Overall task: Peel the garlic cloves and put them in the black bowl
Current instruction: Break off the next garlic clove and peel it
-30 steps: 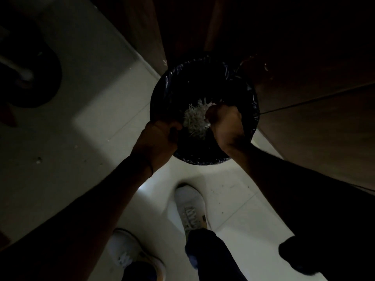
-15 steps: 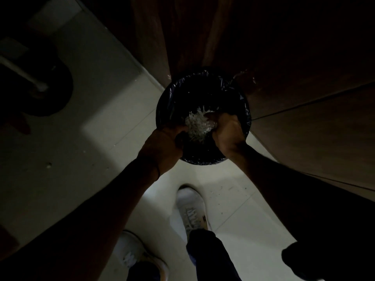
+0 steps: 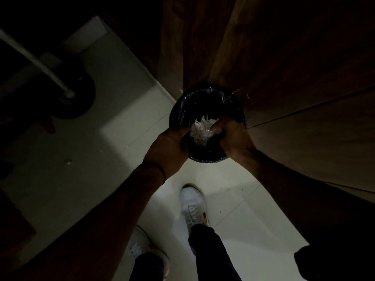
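The light is dim. I stand over a round bin lined with a black bag on the floor. My left hand and my right hand are cupped together above the bin's near half. Between them they hold a heap of white garlic peels, with the fingers of both hands curled round it. No garlic cloves and no black bowl are in view.
Dark wooden cabinet doors rise behind and to the right of the bin. The floor is pale tile. My two white shoes stand just short of the bin. A dark round base with a white pole sits at left.
The bin and my hands sit lower in the view as the camera shifts. Both hands stay together over the bin with the peels between them.
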